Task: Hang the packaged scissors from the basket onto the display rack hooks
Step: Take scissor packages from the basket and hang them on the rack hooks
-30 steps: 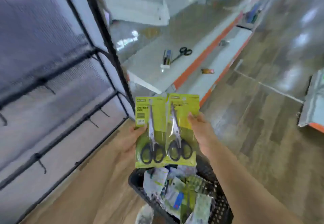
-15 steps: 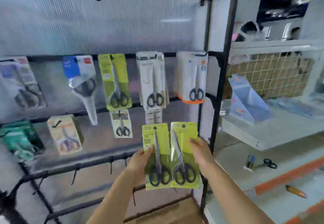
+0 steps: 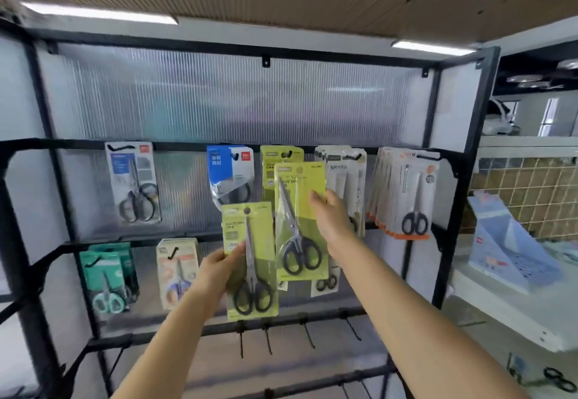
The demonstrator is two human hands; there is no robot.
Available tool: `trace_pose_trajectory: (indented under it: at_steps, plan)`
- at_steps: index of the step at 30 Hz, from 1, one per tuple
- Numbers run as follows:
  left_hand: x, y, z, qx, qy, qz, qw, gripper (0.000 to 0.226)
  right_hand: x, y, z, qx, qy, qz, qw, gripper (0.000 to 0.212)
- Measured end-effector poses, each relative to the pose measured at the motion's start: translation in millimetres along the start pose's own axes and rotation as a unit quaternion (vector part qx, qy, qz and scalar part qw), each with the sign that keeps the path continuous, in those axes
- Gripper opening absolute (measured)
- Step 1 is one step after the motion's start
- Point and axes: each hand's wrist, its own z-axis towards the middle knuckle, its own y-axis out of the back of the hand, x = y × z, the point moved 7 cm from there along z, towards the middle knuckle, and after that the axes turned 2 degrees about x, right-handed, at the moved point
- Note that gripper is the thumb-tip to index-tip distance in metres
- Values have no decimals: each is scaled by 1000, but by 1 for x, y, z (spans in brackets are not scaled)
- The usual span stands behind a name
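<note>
I hold two yellow-green scissors packages in front of the black display rack (image 3: 458, 186). My right hand (image 3: 330, 217) grips the right edge of the higher package (image 3: 298, 208), raised in front of a matching yellow-green package (image 3: 275, 156) that hangs on a top-row hook. My left hand (image 3: 219, 270) grips the left edge of the lower package (image 3: 251, 261), down at the middle row. The basket is out of view.
Other packaged scissors hang on the top row: grey-blue (image 3: 133, 179), blue (image 3: 230, 176), white (image 3: 344, 179) and orange-trimmed (image 3: 406, 192). Teal (image 3: 106, 273) and beige (image 3: 176, 267) packs hang below. Several bare hooks (image 3: 269, 336) line the lower bar. A white shelf (image 3: 516, 311) stands at right.
My view swung up from the basket to the rack. My right hand lifted its package up to the top row, while my left hand's package stayed lower.
</note>
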Motion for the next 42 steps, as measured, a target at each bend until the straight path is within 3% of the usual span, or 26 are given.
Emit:
trace_pose_trajectory:
  at_steps: [2, 7, 19, 28, 34, 38, 42]
  plan:
    - [-6, 13, 1, -10, -7, -3, 1000, 27, 18, -4, 8, -14, 18, 4, 1000, 53]
    - [-8, 40, 14, 1, -15, -3, 1000, 56, 30, -14, 25, -30, 17, -10, 999, 50]
    - [-7, 42, 35, -7, -4, -10, 1000, 60, 6, -34, 72, -8, -13, -29, 999, 52]
    - [-24, 0, 44, 17, -24, -32, 999, 18, -7, -43, 115, 15, 8, -41, 999, 50]
    - [-35, -23, 55, 34, -30, -50, 998, 14, -15, -50, 141, 24, 20, -54, 998, 45]
    - [-44, -34, 58, 48, -50, -56, 996, 22, -18, -54, 154, 24, 64, -43, 997, 24]
    - [-57, -49, 54, 74, -81, -70, 991, 18, -34, -62, 168, 31, 78, 2, 996, 29]
